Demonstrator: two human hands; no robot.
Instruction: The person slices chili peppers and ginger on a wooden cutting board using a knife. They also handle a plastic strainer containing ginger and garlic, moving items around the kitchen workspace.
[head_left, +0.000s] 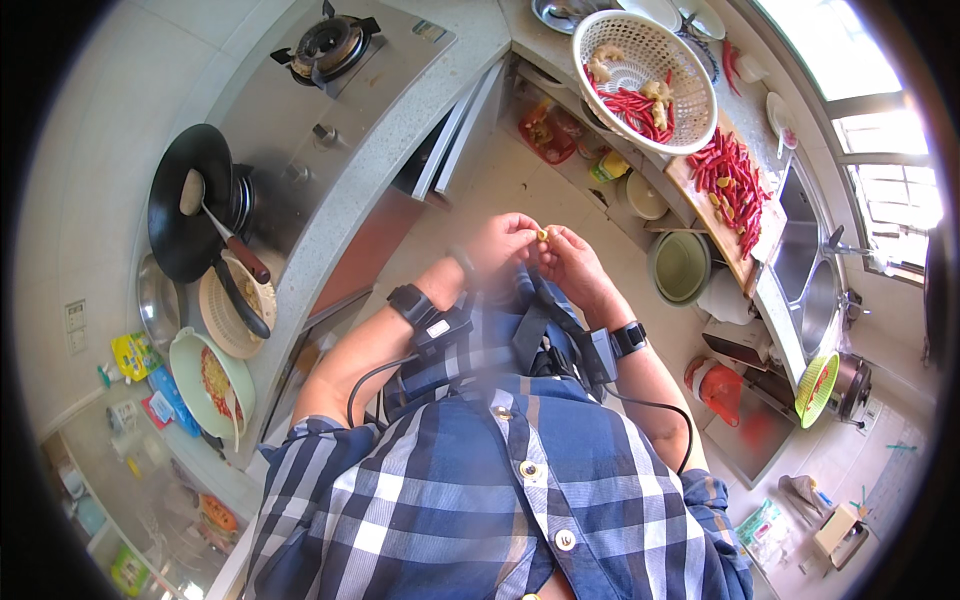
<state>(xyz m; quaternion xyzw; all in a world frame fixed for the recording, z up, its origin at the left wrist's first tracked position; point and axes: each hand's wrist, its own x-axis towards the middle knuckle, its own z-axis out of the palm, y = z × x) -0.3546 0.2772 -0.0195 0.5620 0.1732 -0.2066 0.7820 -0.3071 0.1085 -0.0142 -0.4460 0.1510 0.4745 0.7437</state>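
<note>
Both hands meet in front of my body, above the floor. A small yellowish, ring-like piece (543, 235) is pinched between their fingertips; it is too small to tell exactly what it is. My left hand (504, 241) grips it from the left with thumb and forefinger, and a blurred smear on the picture partly veils this hand. From the right, my right hand (574, 261) holds the same piece. Farther off at the right, red chilies (724, 176) and some yellow slices lie heaped on a wooden cutting board (694, 178).
A white plastic colander (630, 37) with chilies and ginger stands on the counter. Left are a gas stove (397, 67), a black wok (169, 214) with a ladle, and a pale green bowl (187, 349). Double sinks (799, 217) lie right. A cabinet door (469, 127) juts out ahead.
</note>
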